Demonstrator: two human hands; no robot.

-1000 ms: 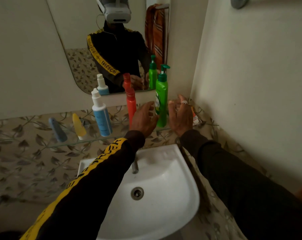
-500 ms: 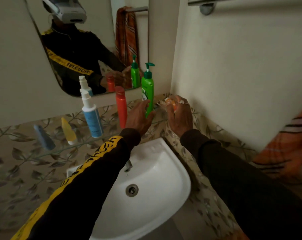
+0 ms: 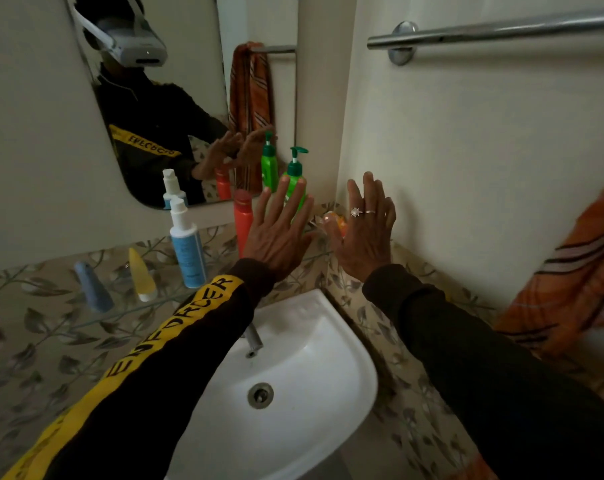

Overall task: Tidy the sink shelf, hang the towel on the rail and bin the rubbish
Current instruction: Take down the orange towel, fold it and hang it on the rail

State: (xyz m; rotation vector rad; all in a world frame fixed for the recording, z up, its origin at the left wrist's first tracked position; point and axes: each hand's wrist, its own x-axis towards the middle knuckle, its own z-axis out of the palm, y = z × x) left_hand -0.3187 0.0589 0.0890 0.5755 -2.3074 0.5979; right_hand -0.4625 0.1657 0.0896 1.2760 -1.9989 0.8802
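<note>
A glass shelf [image 3: 162,301] over the sink carries a blue tube [image 3: 92,289], a yellow tube [image 3: 141,275], a blue-and-white bottle [image 3: 186,247], a red bottle [image 3: 242,220] and a green pump bottle [image 3: 295,178]. An orange wrapper [image 3: 335,219] lies at the shelf's right end by the wall corner. My left hand [image 3: 279,233] is raised with straight fingers in front of the green bottle. My right hand [image 3: 366,233] is raised flat too, its thumb by the wrapper; I cannot tell whether they touch. An orange striped towel [image 3: 570,271] is bunched at the right edge, below the steel rail [image 3: 501,29].
A white sink [image 3: 304,344] with a tap [image 3: 253,337] sits under my arms. The mirror [image 3: 175,98] behind the shelf reflects a person and a striped cloth. Leaf-patterned tiles run along both walls.
Both hands have lifted off the shelf's right end and straightened their fingers upward. The view has turned right, showing more of the rail and towel.
</note>
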